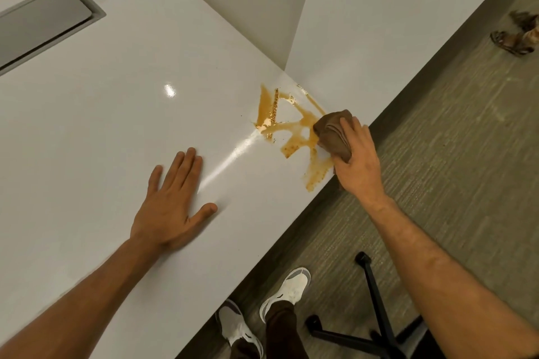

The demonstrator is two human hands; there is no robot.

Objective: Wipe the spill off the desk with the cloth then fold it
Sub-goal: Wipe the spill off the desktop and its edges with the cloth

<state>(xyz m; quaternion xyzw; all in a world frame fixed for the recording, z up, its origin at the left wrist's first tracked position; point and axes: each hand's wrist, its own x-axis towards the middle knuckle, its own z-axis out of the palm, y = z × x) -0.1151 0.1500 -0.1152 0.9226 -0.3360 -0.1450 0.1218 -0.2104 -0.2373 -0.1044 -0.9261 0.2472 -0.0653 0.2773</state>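
Observation:
An orange-brown spill (287,122) with small flecks is smeared in streaks on the glossy white desk (116,114), close to its right edge. My right hand (357,160) grips a bunched brown cloth (332,132) and holds it on the right side of the spill. Part of the cloth is hidden under my fingers. My left hand (172,207) rests flat on the desk with fingers spread, well to the left of the spill and apart from it.
A grey cable hatch (43,26) is set into the desk at the far left. A white partition (262,3) rises behind the spill. Below the desk edge are carpet, my white shoes (288,291), a black chair base (376,315) and another person's sandalled foot (513,41).

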